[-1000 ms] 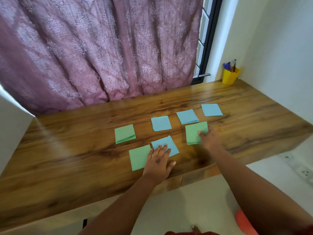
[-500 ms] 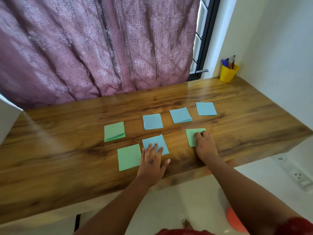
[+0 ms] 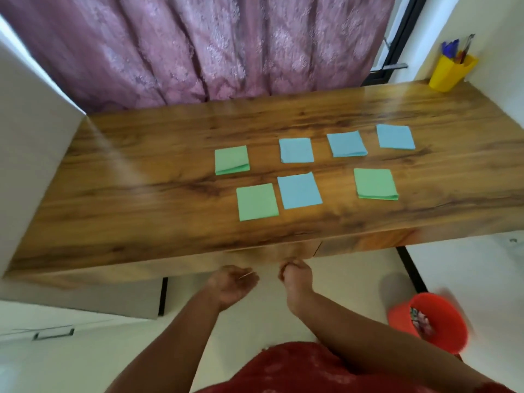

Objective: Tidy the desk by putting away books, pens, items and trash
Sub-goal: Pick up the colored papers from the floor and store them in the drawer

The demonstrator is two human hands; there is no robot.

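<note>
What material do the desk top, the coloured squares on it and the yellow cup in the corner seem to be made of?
Desk top: wood or wood-look laminate, glossy; grain streaks and window glare show.
Coloured squares, such as one green and one blue: thin matte paper, apparently; some show a folded or layered edge.
Yellow cup: probably plastic, smooth, evenly coloured, faceted sides.
</note>
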